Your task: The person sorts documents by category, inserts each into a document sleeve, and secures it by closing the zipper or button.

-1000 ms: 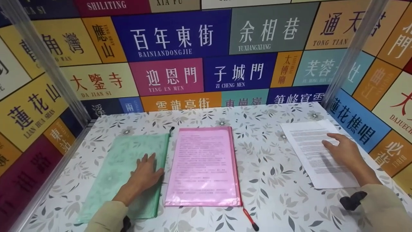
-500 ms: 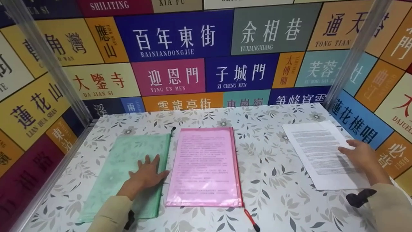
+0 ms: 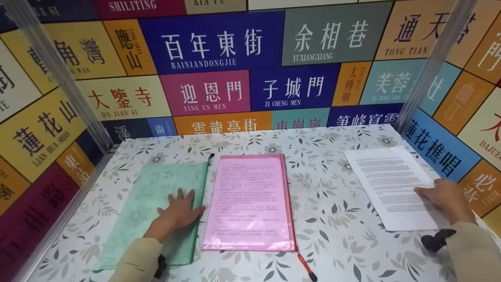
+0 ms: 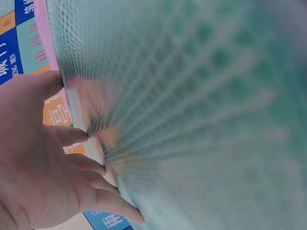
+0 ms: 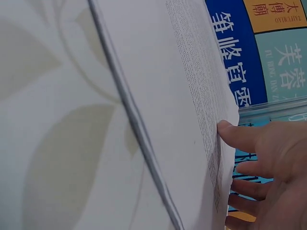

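Right hand (image 3: 451,199) has moved right, pinching paper (image 3: 385,190) that may crease if squeezed hard, while left hand (image 3: 178,211) lies spread on green folder (image 3: 143,196).

Your left folder (image 3: 141,207): see-through green, leaf pattern showing through
Your middle folder (image 3: 250,201): pink, red zip edge (image 3: 290,203)
Your right paper (image 3: 387,180): white, striped with grey print
Your bench (image 3: 321,188): white, grey-beige leaves and flowers
Your sleeves (image 3: 137,258): beige

Left hand (image 3: 179,211) rests on a green zip pouch (image 3: 152,188) near the table's (image 3: 325,256) left edge, right hand (image 3: 448,198) grips printed paper (image 3: 385,184) near its right; pink zip pouch (image 3: 250,201) between.
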`<state>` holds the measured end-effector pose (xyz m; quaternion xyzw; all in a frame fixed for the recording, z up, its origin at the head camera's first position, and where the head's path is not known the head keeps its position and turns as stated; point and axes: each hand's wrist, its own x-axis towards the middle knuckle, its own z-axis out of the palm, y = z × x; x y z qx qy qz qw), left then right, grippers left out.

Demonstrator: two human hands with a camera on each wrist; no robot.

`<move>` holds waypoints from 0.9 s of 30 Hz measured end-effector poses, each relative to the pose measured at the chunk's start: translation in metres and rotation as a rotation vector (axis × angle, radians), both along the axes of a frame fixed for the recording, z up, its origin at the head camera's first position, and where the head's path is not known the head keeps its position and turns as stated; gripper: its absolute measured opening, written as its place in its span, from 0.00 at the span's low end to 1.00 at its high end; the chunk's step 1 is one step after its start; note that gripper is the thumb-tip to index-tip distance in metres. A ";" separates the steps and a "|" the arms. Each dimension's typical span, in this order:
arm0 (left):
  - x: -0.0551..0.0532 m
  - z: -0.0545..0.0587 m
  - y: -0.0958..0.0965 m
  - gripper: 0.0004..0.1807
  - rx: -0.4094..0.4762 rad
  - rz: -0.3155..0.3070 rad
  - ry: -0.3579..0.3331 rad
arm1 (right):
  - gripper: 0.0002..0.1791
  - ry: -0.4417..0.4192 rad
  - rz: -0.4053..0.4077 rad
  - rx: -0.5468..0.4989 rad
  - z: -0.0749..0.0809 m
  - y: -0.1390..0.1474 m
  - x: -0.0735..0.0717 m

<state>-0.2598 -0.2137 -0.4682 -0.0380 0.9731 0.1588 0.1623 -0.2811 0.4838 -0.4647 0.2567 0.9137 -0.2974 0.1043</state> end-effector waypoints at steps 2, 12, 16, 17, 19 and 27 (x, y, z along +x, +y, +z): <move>0.000 0.000 0.001 0.42 0.008 -0.006 0.006 | 0.52 0.001 -0.033 0.003 0.000 -0.002 0.001; 0.000 0.003 -0.002 0.37 0.030 -0.017 0.011 | 0.50 -0.011 -0.044 0.033 0.004 0.001 0.002; -0.001 0.003 -0.001 0.37 0.029 -0.011 0.002 | 0.49 -0.033 -0.041 0.043 0.007 0.001 0.002; -0.001 0.003 0.000 0.37 0.029 -0.009 -0.002 | 0.49 -0.033 -0.045 0.047 0.007 0.001 0.002; -0.002 0.003 0.001 0.38 0.027 -0.006 -0.009 | 0.49 -0.035 -0.056 0.056 0.007 -0.001 0.001; -0.004 0.006 0.002 0.40 0.028 -0.001 -0.039 | 0.50 -0.051 -0.030 0.063 0.004 0.002 0.000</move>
